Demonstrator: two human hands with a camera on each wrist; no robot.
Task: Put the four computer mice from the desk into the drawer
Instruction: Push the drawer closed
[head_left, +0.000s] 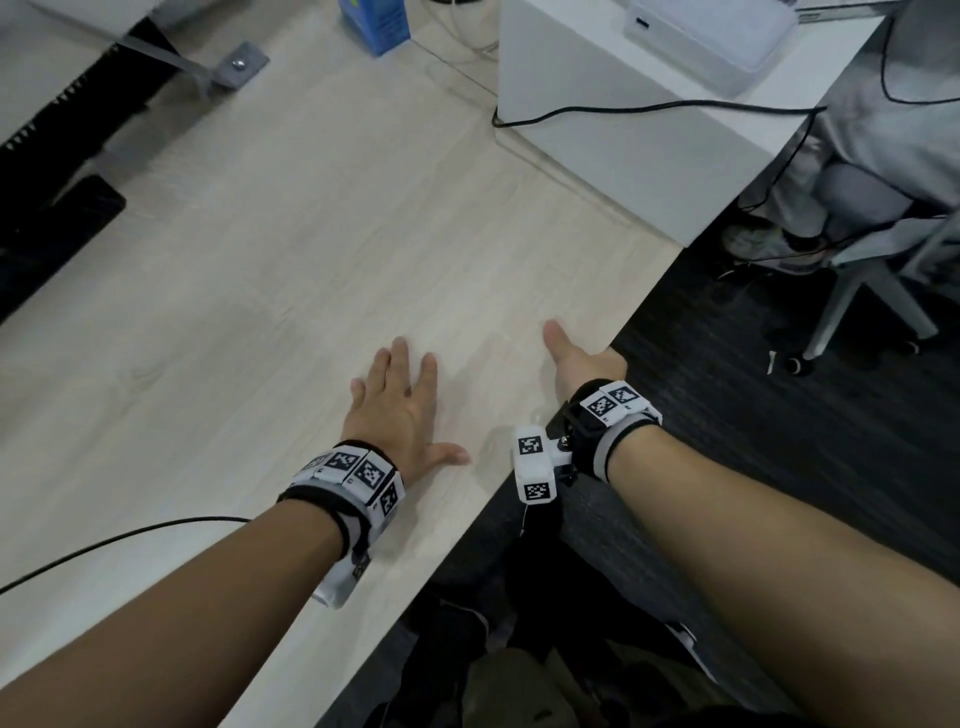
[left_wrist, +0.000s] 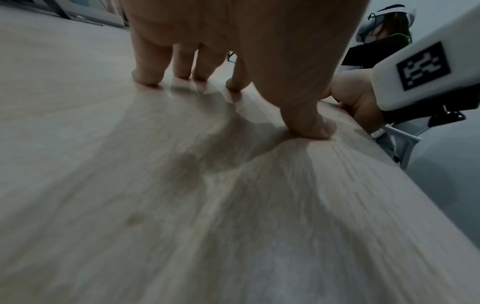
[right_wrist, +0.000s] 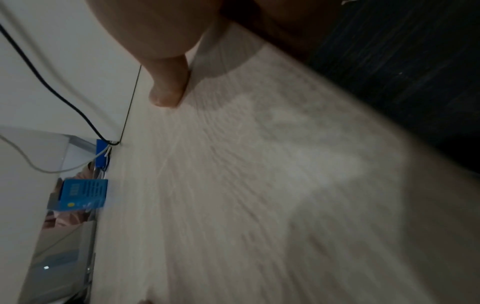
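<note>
We rest our left hand (head_left: 402, 410) flat, fingers (left_wrist: 148, 67) spread wide, holding nothing, on the pale wood-grain desk (head_left: 260, 270). Our right hand (head_left: 584, 364) lies at the desk's edge, thumb (right_wrist: 168, 90) straight along the top; its fingers drop out of sight, so we cannot tell their grip. We see 0 mice and no drawer. A smooth white box (head_left: 623, 119) and a blue carton (head_left: 376, 23) sit farther back.
</note>
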